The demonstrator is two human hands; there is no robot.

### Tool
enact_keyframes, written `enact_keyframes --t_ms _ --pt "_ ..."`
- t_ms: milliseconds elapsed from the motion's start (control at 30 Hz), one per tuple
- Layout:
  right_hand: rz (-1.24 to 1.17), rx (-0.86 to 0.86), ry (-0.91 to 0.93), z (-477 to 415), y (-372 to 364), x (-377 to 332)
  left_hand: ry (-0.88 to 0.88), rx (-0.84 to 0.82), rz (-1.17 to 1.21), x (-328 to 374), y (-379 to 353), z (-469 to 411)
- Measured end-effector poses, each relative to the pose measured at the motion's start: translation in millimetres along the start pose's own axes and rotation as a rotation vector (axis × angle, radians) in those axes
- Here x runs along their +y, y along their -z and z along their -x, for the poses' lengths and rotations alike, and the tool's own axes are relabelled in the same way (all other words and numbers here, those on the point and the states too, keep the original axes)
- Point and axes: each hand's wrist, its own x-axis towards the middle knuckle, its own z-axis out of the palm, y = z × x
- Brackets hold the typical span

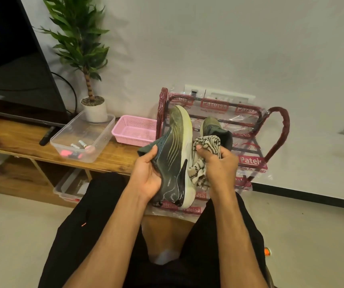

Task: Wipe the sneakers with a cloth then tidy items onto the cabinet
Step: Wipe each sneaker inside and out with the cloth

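My left hand [149,173] grips a dark green sneaker [175,154] with pale yellow stripes and a cream sole, held on its side with the toe pointing away. A patterned beige cloth [205,145] is bunched in my right hand [219,163], which presses it against the sneaker's sole edge. The second sneaker [212,126] stands behind the cloth on a red metal shoe rack [275,129] wrapped in printed plastic. The low wooden cabinet [21,138] runs along the left.
On the cabinet stand a clear plastic tub [102,132] holding small items, a pink basket [134,129], a potted plant [94,109], a remote [46,136] and a TV [11,59]. Another clear box [71,186] sits under the cabinet. My legs in black shorts fill the foreground.
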Motion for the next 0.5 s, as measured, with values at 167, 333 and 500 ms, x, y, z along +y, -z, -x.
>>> enact_keyframes --t_ms 167,333,500 --pt "0.149 -0.117 0.058 -2 11 -14 0.004 -0.125 -0.026 -7 -3 1" --pt "0.302 -0.187 0.090 4 7 -12 -0.005 -0.079 -0.094 -17 -1 -2" --pt "0.304 -0.115 0.126 7 4 -9 0.041 -0.100 -0.040 -18 -7 2"
